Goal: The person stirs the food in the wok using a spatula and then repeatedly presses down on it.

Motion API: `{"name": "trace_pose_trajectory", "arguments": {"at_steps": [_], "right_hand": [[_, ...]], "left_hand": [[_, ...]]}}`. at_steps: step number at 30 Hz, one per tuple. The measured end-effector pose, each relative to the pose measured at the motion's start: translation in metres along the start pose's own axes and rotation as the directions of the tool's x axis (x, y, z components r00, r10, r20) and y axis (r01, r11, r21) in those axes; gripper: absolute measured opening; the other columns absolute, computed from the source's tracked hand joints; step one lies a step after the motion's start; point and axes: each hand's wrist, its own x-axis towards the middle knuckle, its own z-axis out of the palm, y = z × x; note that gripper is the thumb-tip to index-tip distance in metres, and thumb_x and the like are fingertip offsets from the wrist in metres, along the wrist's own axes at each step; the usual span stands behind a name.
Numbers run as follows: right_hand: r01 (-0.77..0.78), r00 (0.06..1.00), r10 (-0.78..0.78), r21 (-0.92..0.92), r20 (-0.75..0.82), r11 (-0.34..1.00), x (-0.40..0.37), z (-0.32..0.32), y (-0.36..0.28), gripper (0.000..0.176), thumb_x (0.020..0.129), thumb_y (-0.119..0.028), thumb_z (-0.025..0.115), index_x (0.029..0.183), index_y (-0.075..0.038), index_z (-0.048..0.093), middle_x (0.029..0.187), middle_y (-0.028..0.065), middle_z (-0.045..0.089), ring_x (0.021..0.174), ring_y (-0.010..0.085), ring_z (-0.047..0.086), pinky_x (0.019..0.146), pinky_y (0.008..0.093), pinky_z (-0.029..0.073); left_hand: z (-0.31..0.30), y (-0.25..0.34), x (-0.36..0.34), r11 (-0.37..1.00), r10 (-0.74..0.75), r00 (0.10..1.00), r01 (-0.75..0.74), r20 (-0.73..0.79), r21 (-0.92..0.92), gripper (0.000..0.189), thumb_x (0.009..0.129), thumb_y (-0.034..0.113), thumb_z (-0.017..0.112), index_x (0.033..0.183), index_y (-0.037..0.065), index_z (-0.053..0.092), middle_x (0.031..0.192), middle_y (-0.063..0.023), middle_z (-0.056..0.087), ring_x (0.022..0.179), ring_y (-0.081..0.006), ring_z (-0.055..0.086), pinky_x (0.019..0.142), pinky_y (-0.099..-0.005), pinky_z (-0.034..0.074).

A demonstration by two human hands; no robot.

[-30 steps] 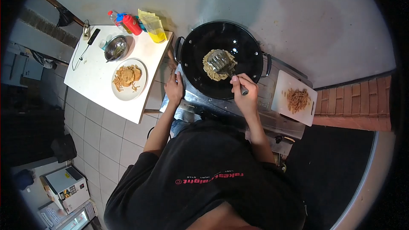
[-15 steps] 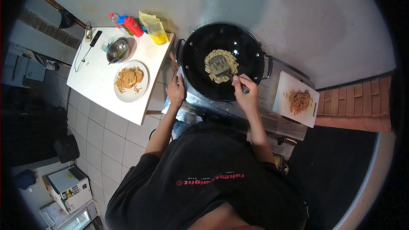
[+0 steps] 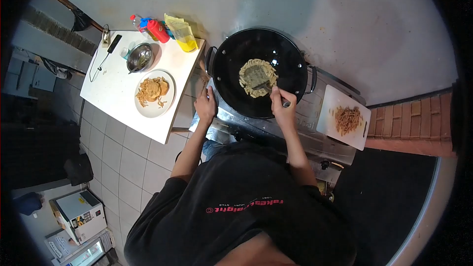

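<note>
While the person leans over a stove [image 3: 300, 135], the right hand [image 3: 283, 106] is closed in a fist around the handle of a metal spatula [image 3: 256, 77]. The spatula's flat blade lies on top of a round, pale cake of noodle-like food [image 3: 269, 71] in the middle of a large black wok [image 3: 231, 61]. The wok sits on the stove, straight ahead of the person.

The left hand [image 3: 205, 104] holds nothing. Its fingers are loosely together and point toward the near left rim of the wok, just below the wok's left handle. Whether it touches the rim cannot be told.

To the right of the wok, a white cutting board [image 3: 329, 118] rests on the stove top with a small heap of brown shredded food [image 3: 348, 119] on it.

To the left stands a white table [image 3: 111, 93]. On it, nearest the person, is a white plate [image 3: 146, 112] of fried pieces. Farther back are a metal bowl [image 3: 140, 57], a red squeeze bottle [image 3: 158, 30] and a yellow bag [image 3: 181, 34].
</note>
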Motion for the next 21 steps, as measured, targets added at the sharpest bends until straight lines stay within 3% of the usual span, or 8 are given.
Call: {"name": "trace_pose_trajectory", "arguments": {"at_steps": [2, 9, 11, 15, 17, 21], "right_hand": [[0.015, 0.999, -0.021, 0.105, 0.048, 0.994, 0.000, -0.003, -0.007, 0.046, 0.105, -0.026, 0.052, 0.064, -0.006, 0.049, 0.050, -0.0061, 0.039, 0.040, 0.0024, 0.035, 0.039, 0.0239, 0.024], [0.005, 1.000, -0.008, 0.146, 0.017, 0.989, 0.000, 0.001, -0.002, 0.046, 0.105, -0.027, 0.051, 0.064, -0.007, 0.047, 0.050, -0.0058, 0.037, 0.040, 0.0028, 0.033, 0.038, 0.0234, 0.023], [-0.074, 0.997, 0.077, 0.167, -0.014, 0.983, -0.002, 0.002, -0.002, 0.045, 0.103, -0.021, 0.055, 0.064, 0.001, 0.049, 0.057, -0.0046, 0.038, 0.055, 0.0037, 0.034, 0.050, 0.0286, 0.024], [-0.060, 0.996, 0.073, 0.237, -0.043, 0.970, -0.005, 0.008, -0.009, 0.046, 0.104, -0.023, 0.055, 0.064, -0.002, 0.049, 0.055, -0.0050, 0.039, 0.051, 0.0035, 0.036, 0.046, 0.0277, 0.024], [-0.179, 0.980, 0.198, 0.458, 0.008, 0.871, -0.006, 0.008, -0.025, 0.045, 0.104, -0.024, 0.054, 0.064, -0.006, 0.045, 0.054, -0.0051, 0.038, 0.045, 0.0039, 0.036, 0.041, 0.0263, 0.022], [-0.160, 0.983, 0.182, 0.576, 0.020, 0.802, 0.000, 0.003, -0.028, 0.046, 0.105, -0.030, 0.053, 0.067, -0.009, 0.040, 0.061, -0.0036, 0.035, 0.044, 0.0046, 0.031, 0.040, 0.0239, 0.018]], "left_hand": [[-0.001, -0.001, 0.001, 1.000, -0.006, 1.000, 0.006, 0.016, 0.011, 0.052, 0.105, 0.045, 0.037, 0.115, 0.003, 0.066, 0.114, -0.0246, 0.066, 0.107, -0.0436, 0.062, 0.095, -0.0555, 0.042], [0.003, -0.006, 0.001, 1.000, 0.016, 1.000, -0.016, 0.010, -0.010, 0.054, 0.105, 0.046, 0.035, 0.114, 0.002, 0.065, 0.112, -0.0258, 0.066, 0.106, -0.0445, 0.062, 0.094, -0.0567, 0.043], [0.004, -0.005, 0.001, 1.000, 0.019, 1.000, -0.019, -0.001, -0.008, 0.054, 0.105, 0.046, 0.035, 0.113, 0.001, 0.066, 0.111, -0.0261, 0.066, 0.105, -0.0447, 0.062, 0.094, -0.0566, 0.043], [0.000, -0.003, 0.001, 0.999, 0.038, 0.999, -0.038, 0.019, 0.019, 0.056, 0.106, 0.045, 0.034, 0.110, 0.000, 0.067, 0.110, -0.0262, 0.067, 0.103, -0.0449, 0.062, 0.092, -0.0559, 0.044], [0.001, -0.002, 0.000, 0.999, 0.040, 0.999, -0.040, 0.007, 0.012, 0.056, 0.106, 0.045, 0.034, 0.109, 0.000, 0.067, 0.109, -0.0262, 0.067, 0.103, -0.0450, 0.063, 0.092, -0.0558, 0.044], [0.000, -0.001, 0.000, 0.999, 0.031, 0.999, -0.031, -0.019, -0.008, 0.056, 0.106, 0.045, 0.034, 0.109, 0.001, 0.067, 0.109, -0.0261, 0.067, 0.102, -0.0449, 0.063, 0.092, -0.0557, 0.044]]}}
